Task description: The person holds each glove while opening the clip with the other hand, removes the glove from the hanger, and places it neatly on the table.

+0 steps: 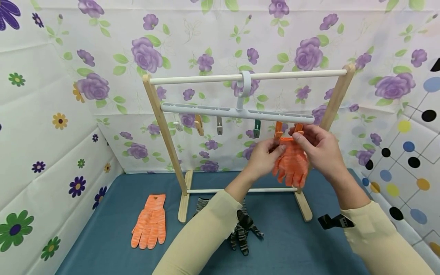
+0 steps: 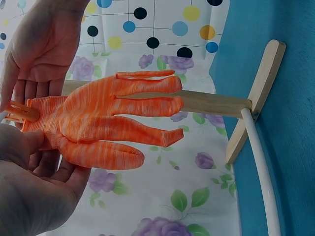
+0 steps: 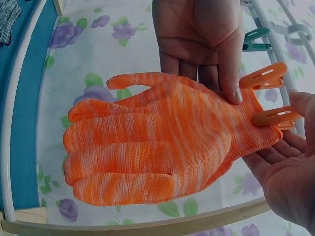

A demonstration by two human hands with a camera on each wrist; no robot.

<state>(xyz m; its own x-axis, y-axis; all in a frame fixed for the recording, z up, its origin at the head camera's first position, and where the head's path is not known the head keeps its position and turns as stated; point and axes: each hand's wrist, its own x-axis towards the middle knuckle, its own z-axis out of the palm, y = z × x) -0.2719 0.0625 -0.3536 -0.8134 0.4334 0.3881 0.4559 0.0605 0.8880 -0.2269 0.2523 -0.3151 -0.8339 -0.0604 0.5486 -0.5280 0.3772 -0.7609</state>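
Note:
An orange knit glove hangs fingers down below the right end of a white clip hanger. My left hand pinches its cuff, thumb in front and fingers behind. At the cuff's other side my right hand pinches an orange clothespin, whose tip overlaps the cuff in the right wrist view. A second orange clothespin sits at the cuff's left corner, beside my left thumb. In the left wrist view the glove lies across both hands' fingers, which are partly hidden behind it.
The hanger hooks over the top bar of a wooden rack. Other clothespins, including a green one and a yellow one, hang along it. An orange glove and dark striped gloves, partly behind my left sleeve, lie on the blue surface.

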